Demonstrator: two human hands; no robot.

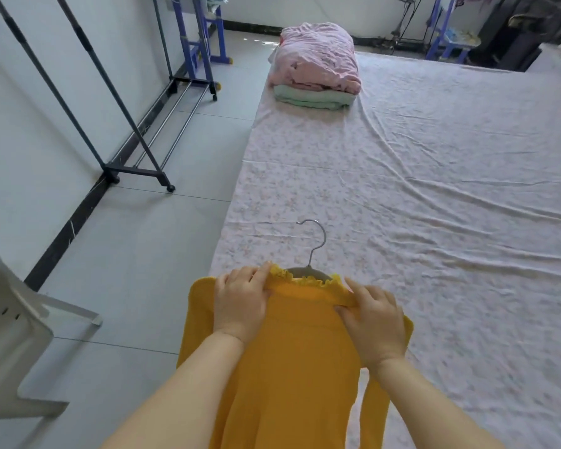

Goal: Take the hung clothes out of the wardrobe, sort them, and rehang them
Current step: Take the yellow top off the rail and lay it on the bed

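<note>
As left hand (240, 306), right hand (374, 325) pinch yellow top (292, 367), pile (318, 66) beyond, rack (136, 172) left

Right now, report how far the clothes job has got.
Done: a folded pink and green stack lies on the floral sheet. In hand: left hand and right hand grip the collar of the yellow top over a metal hanger. Left: rehanging it; no clothes show on the garment rack's visible part.
</note>
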